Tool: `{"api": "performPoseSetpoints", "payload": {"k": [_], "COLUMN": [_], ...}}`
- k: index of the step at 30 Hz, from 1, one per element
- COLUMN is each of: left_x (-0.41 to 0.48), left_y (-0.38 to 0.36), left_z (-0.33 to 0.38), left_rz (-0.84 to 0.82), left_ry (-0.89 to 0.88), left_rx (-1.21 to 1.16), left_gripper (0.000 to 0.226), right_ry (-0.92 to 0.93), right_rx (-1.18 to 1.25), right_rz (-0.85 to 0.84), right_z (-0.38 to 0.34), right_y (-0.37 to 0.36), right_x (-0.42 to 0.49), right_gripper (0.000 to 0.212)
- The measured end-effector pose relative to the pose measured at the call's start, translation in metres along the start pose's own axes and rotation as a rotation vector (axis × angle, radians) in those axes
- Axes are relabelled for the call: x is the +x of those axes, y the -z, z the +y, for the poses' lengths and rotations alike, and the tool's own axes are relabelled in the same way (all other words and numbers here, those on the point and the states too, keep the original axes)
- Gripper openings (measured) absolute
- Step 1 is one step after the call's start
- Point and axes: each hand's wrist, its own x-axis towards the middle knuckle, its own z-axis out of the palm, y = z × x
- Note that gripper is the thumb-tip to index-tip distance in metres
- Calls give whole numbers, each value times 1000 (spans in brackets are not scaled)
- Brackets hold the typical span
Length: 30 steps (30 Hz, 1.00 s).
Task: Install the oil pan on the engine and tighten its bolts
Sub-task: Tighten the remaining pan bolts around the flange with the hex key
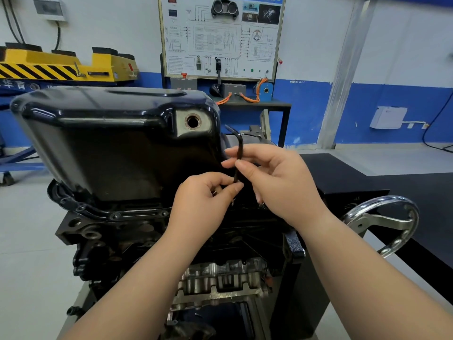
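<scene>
A glossy black oil pan [107,143] sits upside down on top of the engine block [110,236], its flange lined with bolts [114,216] along the near edge. A dark L-shaped hex key [239,158] stands nearly upright at the pan's right near corner. My right hand [277,182] pinches the key's shaft between thumb and fingers. My left hand [203,202] pinches the key's lower end just above the flange. The key's tip and the bolt under it are hidden behind my left hand.
A chrome handwheel [384,224] of the engine stand juts out at right. A black table [367,177] lies behind my right hand. Further back stand a wiring training board [220,38] on a dark bench and a yellow lift [61,65] at left.
</scene>
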Motion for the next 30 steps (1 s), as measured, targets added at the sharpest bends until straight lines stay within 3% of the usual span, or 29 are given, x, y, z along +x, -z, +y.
{"api": "performPoseSetpoints", "payload": {"k": [3,6,10,13,17,21,24,27,30], "left_x": [-2,-5,-5,-2,1,-3,-3,-3,0], "left_y": [0,-2,-2,0,3,1,-1,1,4], "left_z": [-1,0,0,1,2,5,4,4,4], "left_rz": [18,67,83,38,-30,28,58,16,-32], "left_ry": [0,-13,-26,0,17,-10,-20,2,23], "left_rx": [0,-3,-11,9,45,36,24,25,36], "left_gripper": [10,7,15,16,15,9,21,15,12], "right_ry": [0,-11,-11,-29,-48,-34,-28,-19,-10], "right_rx": [15,-22,-19,51,63,34,18,25,22], "right_rz": [71,116,67,13,36,108,127,24,-95], "right_z": [2,6,7,6,5,7,10,7,3], "right_y": [-3,-5,-7,-4,-3,-6,-7,-5,0], "right_x": [0,0,-2,-3,-2,-2,-3,-3,-2], "right_gripper": [10,16,7,24,19,17,24,17,31]}}
